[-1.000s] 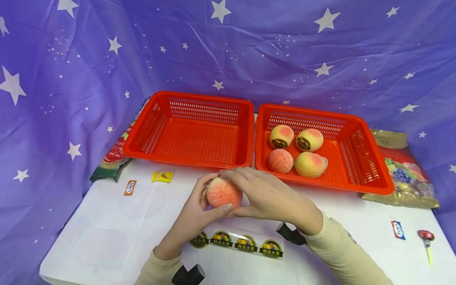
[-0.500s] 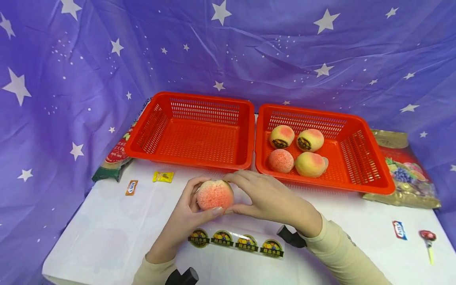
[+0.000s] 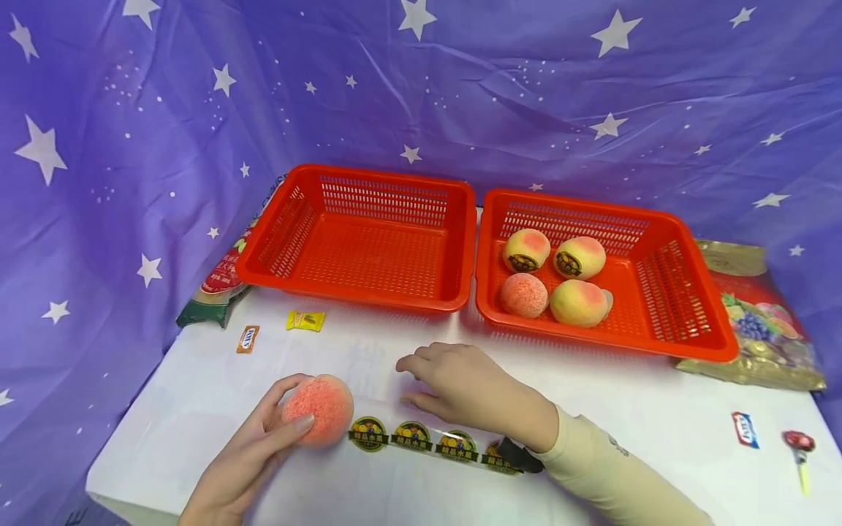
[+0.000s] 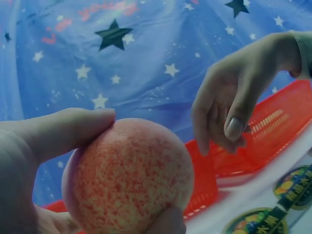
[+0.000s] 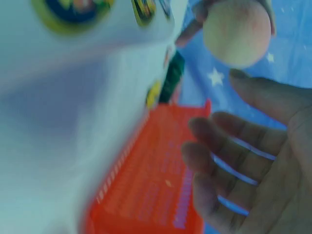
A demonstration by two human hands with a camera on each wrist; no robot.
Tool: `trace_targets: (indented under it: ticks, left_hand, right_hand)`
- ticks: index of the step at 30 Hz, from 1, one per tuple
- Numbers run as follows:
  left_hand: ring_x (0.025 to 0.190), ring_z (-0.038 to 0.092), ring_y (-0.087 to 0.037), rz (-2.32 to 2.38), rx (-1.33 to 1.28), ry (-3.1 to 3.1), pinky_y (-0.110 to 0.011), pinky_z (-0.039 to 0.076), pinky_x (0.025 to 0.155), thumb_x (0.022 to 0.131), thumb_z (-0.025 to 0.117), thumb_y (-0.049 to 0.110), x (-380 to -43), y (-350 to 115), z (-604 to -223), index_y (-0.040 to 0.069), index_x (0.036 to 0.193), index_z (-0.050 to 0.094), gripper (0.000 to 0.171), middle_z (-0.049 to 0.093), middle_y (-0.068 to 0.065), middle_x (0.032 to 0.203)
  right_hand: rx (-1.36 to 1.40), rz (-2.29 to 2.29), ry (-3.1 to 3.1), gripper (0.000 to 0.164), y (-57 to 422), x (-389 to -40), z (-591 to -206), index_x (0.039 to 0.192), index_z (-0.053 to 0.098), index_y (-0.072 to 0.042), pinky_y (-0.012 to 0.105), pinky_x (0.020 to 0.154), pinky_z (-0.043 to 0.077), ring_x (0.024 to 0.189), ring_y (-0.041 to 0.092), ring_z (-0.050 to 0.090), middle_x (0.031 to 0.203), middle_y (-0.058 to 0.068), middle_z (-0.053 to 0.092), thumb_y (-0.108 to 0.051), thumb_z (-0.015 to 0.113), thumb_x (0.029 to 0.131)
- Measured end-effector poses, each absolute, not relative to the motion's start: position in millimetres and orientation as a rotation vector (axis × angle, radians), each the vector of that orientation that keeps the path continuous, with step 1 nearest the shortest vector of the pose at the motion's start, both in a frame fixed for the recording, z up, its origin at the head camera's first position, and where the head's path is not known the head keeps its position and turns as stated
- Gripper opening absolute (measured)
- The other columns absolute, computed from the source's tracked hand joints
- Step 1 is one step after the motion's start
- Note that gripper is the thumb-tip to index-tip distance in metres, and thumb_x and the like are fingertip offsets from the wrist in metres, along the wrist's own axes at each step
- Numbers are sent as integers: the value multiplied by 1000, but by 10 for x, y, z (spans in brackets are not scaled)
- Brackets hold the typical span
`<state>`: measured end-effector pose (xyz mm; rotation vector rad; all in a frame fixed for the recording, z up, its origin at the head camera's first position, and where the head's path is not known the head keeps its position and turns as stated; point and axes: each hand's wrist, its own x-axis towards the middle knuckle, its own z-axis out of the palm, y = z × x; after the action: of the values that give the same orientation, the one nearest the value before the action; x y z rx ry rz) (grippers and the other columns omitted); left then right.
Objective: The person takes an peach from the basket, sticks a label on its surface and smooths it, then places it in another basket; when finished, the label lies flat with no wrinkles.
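Note:
In the head view my left hand (image 3: 246,449) grips a pink, speckled peach (image 3: 320,410) above the front left of the table. The left wrist view shows the thumb and fingers around that peach (image 4: 134,178). My right hand (image 3: 460,387) hovers over the table middle, apart from the peach, its fingers loosely bent with nothing between them; the right wrist view shows the bare palm and fingers of this hand (image 5: 253,161). Below it lies a clear strip of round fruit stickers (image 3: 411,437), partly covered by the right wrist strap.
A red basket (image 3: 355,294) stands at the back left. The right red basket (image 3: 658,347) holds several peaches (image 3: 579,302), two with stickers showing. Bags (image 3: 763,329) flank the baskets. Small candies (image 3: 305,321) and a lollipop (image 3: 799,441) lie on the table (image 3: 197,409).
My left hand has carried the peach left and toward the front edge. The right hand has come off the peach and moved slightly down toward the sticker strip.

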<state>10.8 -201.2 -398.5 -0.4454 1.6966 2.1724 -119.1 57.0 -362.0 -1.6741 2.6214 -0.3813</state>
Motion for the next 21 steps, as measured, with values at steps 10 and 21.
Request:
trace_targets:
  ticks: [10, 21]
  left_hand:
    - [100, 48, -17, 2146, -424, 1414, -30, 42, 84, 92, 47, 13, 131, -2040, -4120, 15, 133, 24, 47, 41, -6, 125]
    - [92, 53, -24, 2188, -290, 1234, -34, 45, 76, 96, 38, 17, 94, -2014, -4196, 15, 136, 23, 43, 37, -9, 125]
  right_hand:
    - [-1552, -365, 2501, 34, 317, -1061, -3875, 103, 60, -20, 22, 76, 44, 88, 7, 50, 93, -10, 56, -43, 63, 78]
    - [-1547, -303, 2358, 38, 245, -1010, -3973, 106, 57, -19, 18, 71, 41, 84, 6, 47, 92, -10, 53, -39, 66, 75]
